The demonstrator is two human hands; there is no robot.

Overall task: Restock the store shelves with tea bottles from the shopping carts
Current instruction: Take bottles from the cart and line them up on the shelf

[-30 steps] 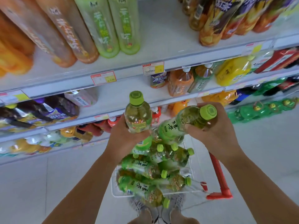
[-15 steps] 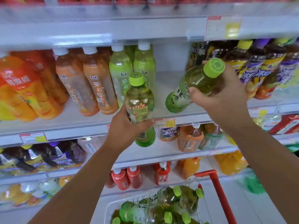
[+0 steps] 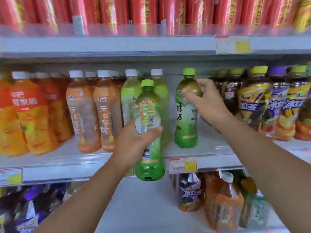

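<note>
Store shelf (image 3: 210,149), head view: right hand (image 3: 208,105) grips a green tea bottle (image 3: 186,115) at its shoulder, standing upright in the gap. Left hand (image 3: 134,142) clasps a second bottle (image 3: 149,130) mid-body, before the shelf edge. Full, probably heavy; smooth label likely slippery, so hold the waist.

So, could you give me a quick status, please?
Right hand setting green bottle upright on shelf. Left hand holds second bottle in front. Gap clear.

A shop aisle; stocked drink shelves (image 3: 210,148); price tags (image 3: 183,164)
</note>
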